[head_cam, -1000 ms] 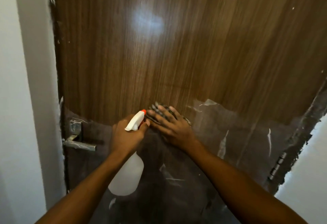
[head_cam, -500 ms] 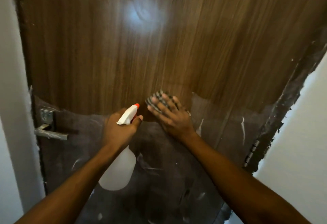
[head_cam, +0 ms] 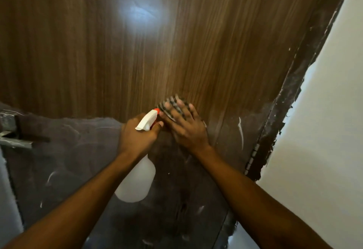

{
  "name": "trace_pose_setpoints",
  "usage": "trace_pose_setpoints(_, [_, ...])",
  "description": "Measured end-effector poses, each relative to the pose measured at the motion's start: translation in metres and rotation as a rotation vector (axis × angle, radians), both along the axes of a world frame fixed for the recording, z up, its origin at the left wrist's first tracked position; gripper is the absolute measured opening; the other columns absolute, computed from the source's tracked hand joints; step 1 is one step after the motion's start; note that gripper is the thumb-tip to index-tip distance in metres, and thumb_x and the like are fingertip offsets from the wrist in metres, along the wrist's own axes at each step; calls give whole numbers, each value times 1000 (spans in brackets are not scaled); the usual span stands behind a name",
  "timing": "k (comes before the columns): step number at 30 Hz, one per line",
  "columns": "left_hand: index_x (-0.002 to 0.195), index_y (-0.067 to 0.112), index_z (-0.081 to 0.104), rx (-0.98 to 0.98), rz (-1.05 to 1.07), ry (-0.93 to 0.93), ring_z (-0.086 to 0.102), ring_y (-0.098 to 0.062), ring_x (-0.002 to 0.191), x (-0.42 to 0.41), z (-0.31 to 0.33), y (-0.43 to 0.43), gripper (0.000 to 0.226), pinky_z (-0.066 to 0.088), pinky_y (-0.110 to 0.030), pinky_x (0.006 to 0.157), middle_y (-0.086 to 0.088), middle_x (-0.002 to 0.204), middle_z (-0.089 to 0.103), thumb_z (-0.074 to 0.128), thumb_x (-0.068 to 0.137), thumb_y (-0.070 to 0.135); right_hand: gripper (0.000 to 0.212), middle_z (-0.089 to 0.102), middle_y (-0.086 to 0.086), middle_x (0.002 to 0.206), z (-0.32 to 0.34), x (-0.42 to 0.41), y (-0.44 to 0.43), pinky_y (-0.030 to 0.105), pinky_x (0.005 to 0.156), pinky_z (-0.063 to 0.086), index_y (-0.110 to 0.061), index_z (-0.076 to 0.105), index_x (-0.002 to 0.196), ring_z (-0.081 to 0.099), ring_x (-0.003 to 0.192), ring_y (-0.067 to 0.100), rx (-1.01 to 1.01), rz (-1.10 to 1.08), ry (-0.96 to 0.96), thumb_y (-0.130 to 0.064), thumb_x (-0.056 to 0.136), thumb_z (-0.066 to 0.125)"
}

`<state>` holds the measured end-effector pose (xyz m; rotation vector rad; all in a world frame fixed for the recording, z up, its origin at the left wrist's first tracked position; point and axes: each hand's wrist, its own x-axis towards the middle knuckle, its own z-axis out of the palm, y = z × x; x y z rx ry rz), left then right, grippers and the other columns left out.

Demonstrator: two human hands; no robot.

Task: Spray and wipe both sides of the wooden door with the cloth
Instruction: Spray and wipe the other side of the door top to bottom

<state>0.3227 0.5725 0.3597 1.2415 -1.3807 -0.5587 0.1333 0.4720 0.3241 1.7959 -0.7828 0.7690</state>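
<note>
The wooden door [head_cam: 176, 42] fills the view, brown grain above and a dull film-covered part below. My left hand [head_cam: 135, 134] grips the neck of a white spray bottle [head_cam: 137, 182] with an orange-tipped nozzle pointing at the door. Right beside it, my right hand [head_cam: 186, 129] lies flat on the door, fingers spread, pressing a dark striped cloth [head_cam: 172, 101] against the wood. Only the cloth's top edge shows past my fingertips.
A metal door handle [head_cam: 13, 140] sticks out at the far left edge. Hinges [head_cam: 253, 156] and a rough dark door frame run down the right, with a white wall [head_cam: 324, 131] beyond. A light glare spot [head_cam: 141, 12] sits high on the door.
The view has shifted right, so the handle slid toward the left edge. My right hand with the cloth has moved slightly up the door; the bottle stays close beside it.
</note>
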Motion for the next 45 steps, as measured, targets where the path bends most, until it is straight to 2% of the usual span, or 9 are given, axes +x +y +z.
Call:
trace_pose_setpoints(6, [128, 13, 52, 7, -21, 12, 59, -25, 110, -35, -10, 2, 57, 50, -43, 94, -9, 123, 61, 70, 80, 38, 55, 33, 16, 159, -8, -99, 21, 62, 115, 29, -28, 25, 157, 27, 148, 42, -56, -244, -426, -30, 105, 42])
trace_pose_setpoints(10, [127, 13, 50, 84, -9, 16, 58, -24, 107, -56, -13, 2, 61, 51, -36, 88, -8, 119, 60, 69, 78, 44, 49, 28, 13, 162, 59, -116, 16, 55, 122, 17, -22, 38, 154, 19, 150, 43, -116, -256, -892, -33, 107, 38])
trace_pose_setpoints(15, [127, 15, 52, 58, -79, 8, 56, -16, 105, -87, -17, 11, 53, 46, -32, 91, -7, 121, 60, 69, 81, 37, 56, 25, 7, 163, -21, -120, 22, 54, 121, 17, -29, 34, 154, 20, 150, 36, 11, -223, -292, -34, 102, 52])
trace_pose_setpoints(20, [113, 20, 59, 125, -117, -38, 59, -16, 104, -99, -48, 24, 38, 50, -35, 91, 1, 106, 62, 65, 82, 42, 58, 18, 15, 164, -72, -156, 38, 60, 120, 17, -19, 31, 156, 15, 150, 42, 29, -347, -654, -31, 102, 48])
trace_pose_setpoints(23, [113, 16, 58, 93, -96, -81, 61, -11, 90, -101, -67, 34, 40, 44, -14, 71, 2, 102, 64, 66, 83, 40, 56, 16, 19, 164, -48, -124, 35, 60, 121, 10, -16, 24, 158, 9, 150, 46, 56, -305, -896, -34, 106, 36])
trace_pose_setpoints(30, [100, 23, 62, 121, 4, -137, 65, -7, 79, -85, -120, 42, 30, 54, -20, 69, 7, 87, 67, 72, 77, 41, 71, 23, 8, 164, -120, -151, 31, 53, 120, 17, -27, 26, 158, 15, 152, 36, 138, -187, -34, -34, 94, 56])
trace_pose_setpoints(38, [81, 29, 58, 134, 49, -42, 64, -6, 67, -52, -143, 29, 18, 57, -32, 67, 7, 70, 64, 70, 78, 41, 57, 20, 20, 163, -70, -78, 19, 63, 121, 10, -16, 23, 157, 12, 150, 47, 121, -222, -681, -30, 105, 40])
trace_pose_setpoints(42, [97, 20, 63, 68, 108, -87, 52, 4, 64, -34, -132, 19, 25, 39, -4, 66, 14, 75, 58, 70, 80, 37, 55, 34, 10, 160, -99, -26, 1, 54, 119, 26, -21, 41, 152, 27, 149, 36, 102, -39, -14, -28, 99, 54])
trace_pose_setpoints(45, [101, 16, 63, 56, 110, -93, 59, -2, 73, -14, -129, 12, 28, 44, -8, 74, 4, 85, 67, 69, 82, 36, 55, 36, 4, 160, -122, -54, 9, 48, 118, 30, -24, 42, 152, 27, 150, 28, 131, 19, 187, -31, 99, 51])
